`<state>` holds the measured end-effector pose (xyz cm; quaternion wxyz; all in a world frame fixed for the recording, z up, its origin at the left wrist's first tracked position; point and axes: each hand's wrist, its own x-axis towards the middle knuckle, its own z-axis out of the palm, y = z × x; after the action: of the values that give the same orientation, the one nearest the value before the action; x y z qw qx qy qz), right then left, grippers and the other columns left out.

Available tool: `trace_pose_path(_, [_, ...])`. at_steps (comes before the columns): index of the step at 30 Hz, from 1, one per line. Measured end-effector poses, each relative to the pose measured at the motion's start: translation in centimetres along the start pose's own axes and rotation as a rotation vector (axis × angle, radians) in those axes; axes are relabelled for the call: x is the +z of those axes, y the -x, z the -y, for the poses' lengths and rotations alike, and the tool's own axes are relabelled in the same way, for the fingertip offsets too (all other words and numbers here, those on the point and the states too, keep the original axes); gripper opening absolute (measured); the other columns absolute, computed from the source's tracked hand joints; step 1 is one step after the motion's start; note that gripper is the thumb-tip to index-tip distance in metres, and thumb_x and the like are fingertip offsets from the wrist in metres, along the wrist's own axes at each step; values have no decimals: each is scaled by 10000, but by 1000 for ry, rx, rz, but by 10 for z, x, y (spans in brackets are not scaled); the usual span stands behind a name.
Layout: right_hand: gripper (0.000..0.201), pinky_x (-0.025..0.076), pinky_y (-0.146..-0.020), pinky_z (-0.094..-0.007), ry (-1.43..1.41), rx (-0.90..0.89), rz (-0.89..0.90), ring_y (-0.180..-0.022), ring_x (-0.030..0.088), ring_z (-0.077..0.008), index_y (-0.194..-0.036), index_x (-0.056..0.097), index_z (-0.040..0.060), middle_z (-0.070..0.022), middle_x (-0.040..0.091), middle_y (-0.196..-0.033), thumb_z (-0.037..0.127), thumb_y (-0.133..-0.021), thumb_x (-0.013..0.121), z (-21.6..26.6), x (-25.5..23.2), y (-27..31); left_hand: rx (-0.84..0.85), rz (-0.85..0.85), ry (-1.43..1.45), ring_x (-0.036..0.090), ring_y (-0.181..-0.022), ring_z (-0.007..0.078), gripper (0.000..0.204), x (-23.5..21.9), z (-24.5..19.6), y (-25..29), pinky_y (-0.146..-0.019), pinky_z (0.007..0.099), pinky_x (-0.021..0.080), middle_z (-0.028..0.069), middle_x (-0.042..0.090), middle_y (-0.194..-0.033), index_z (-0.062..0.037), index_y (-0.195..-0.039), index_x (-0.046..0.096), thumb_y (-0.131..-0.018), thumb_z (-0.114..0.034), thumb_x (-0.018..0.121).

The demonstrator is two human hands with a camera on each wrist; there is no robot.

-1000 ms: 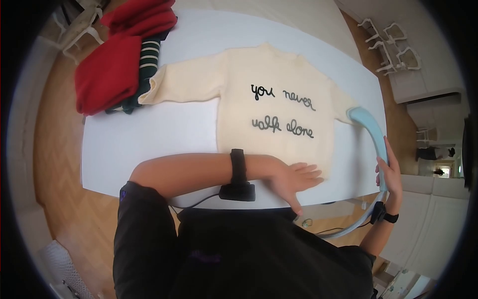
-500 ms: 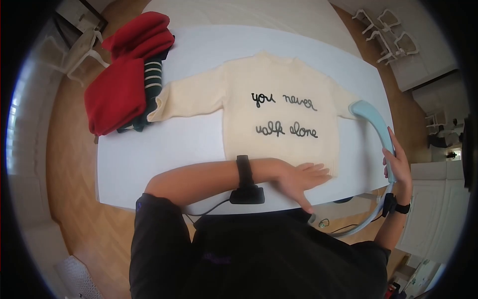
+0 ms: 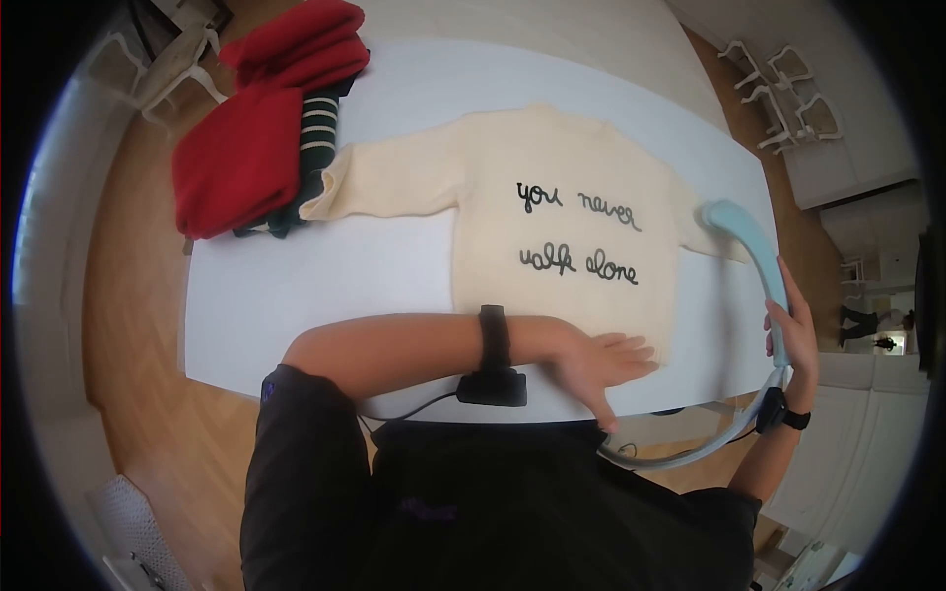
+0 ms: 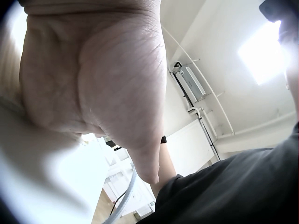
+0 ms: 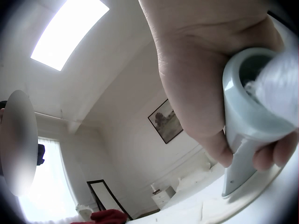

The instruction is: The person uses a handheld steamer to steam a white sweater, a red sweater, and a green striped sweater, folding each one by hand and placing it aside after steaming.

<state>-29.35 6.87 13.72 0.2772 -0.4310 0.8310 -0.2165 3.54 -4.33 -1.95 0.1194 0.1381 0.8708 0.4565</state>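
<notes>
A cream knit sweater (image 3: 567,236) with dark lettering lies spread flat on the white table (image 3: 256,315). My left hand (image 3: 606,369), fingers straight and spread, rests at its lower right hem; the left wrist view shows the palm (image 4: 107,79). My right hand (image 3: 796,330) grips the handle of a light blue garment steamer (image 3: 764,251), beyond the table's right side. The steamer's curved head is over the sweater's right sleeve (image 3: 705,236), with the cuff showing past it. In the right wrist view, fingers (image 5: 264,156) curl round the handle, where the hose (image 5: 282,88) enters.
Folded red garments (image 3: 241,163) and a dark green striped one (image 3: 317,133) are stacked at the table's left, touching the sweater's left cuff. The steamer hose (image 3: 690,455) loops below the table's front edge. White chairs (image 3: 788,94) stand beyond the table at right.
The steamer head has shifted inward along the right sleeve, and the cuff now shows beyond it. My left hand stays at the hem. The head view has swayed a little.
</notes>
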Motion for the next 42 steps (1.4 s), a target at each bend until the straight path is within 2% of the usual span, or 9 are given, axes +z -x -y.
trace_pose_path(3, [772, 476, -404, -236, -209, -208, -117, -602, 505, -68, -1698, 338, 177, -16, 565, -817, 4, -972, 533, 6, -9, 7, 6, 18, 15, -114, -1652, 392, 1229, 2, 2, 1, -1335, 486, 5, 282, -26, -1774, 20, -1702, 19, -937, -718, 637])
trace_pose_path(8, [789, 490, -418, -236, -204, -245, -125, -612, 504, -65, -1704, 319, 167, -11, 564, -838, 0, -966, 546, 48, 8, 17, 11, 25, 29, -114, -1653, 386, 1216, -6, -2, 2, -1337, 483, 10, 282, -24, -1773, 19, -1702, 12, -948, -708, 631])
trace_pose_path(10, [798, 492, -423, -238, -198, -283, -20, -595, 498, -68, -1703, 323, 166, -16, 562, -835, 2, -959, 561, 55, 20, 15, 15, 25, 40, -114, -1653, 387, 1209, -7, -2, 2, -1336, 482, 8, 285, -25, -1772, 20, -1701, 9, -954, -701, 627])
trace_pose_path(15, [793, 503, -457, -252, -143, -229, 168, -652, 545, -74, -1688, 380, 209, -32, 589, -879, 17, -950, 597, 89, 40, 17, 22, 14, 80, -117, -1652, 391, 1188, -6, -4, 6, -1334, 482, 1, 295, -24, -1769, 23, -1700, 5, -969, -684, 621])
trace_pose_path(20, [783, 520, -478, -271, -106, -293, 198, -630, 542, -96, -1683, 391, 219, -48, 637, -948, 45, -958, 630, 93, 55, 8, 16, 14, 62, -121, -1649, 402, 1190, -6, -4, 5, -1332, 486, 1, 301, -21, -1767, 30, -1698, 12, -970, -695, 611])
trace_pose_path(26, [790, 521, -469, -281, -52, -271, 215, -626, 549, -104, -1680, 396, 242, -48, 622, -900, 55, -951, 638, 95, 63, 0, 22, 13, 40, -119, -1649, 408, 1181, -5, -5, 4, -1333, 494, 3, 300, -23, -1767, 35, -1696, 16, -969, -679, 614])
trace_pose_path(28, [789, 527, -465, -290, -23, -211, 232, -621, 552, -111, -1679, 397, 250, -43, 607, -862, 62, -950, 634, 98, 63, -2, 20, 15, 42, -118, -1648, 410, 1179, -7, -7, 6, -1333, 495, 2, 300, -23, -1767, 35, -1696, 19, -968, -675, 615])
trace_pose_path(38, [782, 555, -479, -305, 70, -276, 248, -647, 568, -113, -1688, 371, 249, -41, 605, -855, 93, -973, 645, 108, 70, -18, 4, 35, 2, -120, -1646, 418, 1195, -6, -9, 4, -1331, 507, 4, 291, -26, -1770, 32, -1698, 22, -962, -713, 598])
trace_pose_path(42, [770, 546, -486, -316, 96, -272, 261, -603, 556, -117, -1693, 359, 245, -38, 591, -813, 115, -990, 647, 117, 76, -37, 7, 26, 6, -119, -1646, 419, 1196, -4, -5, 2, -1331, 508, 7, 289, -27, -1771, 31, -1698, 27, -960, -717, 600])
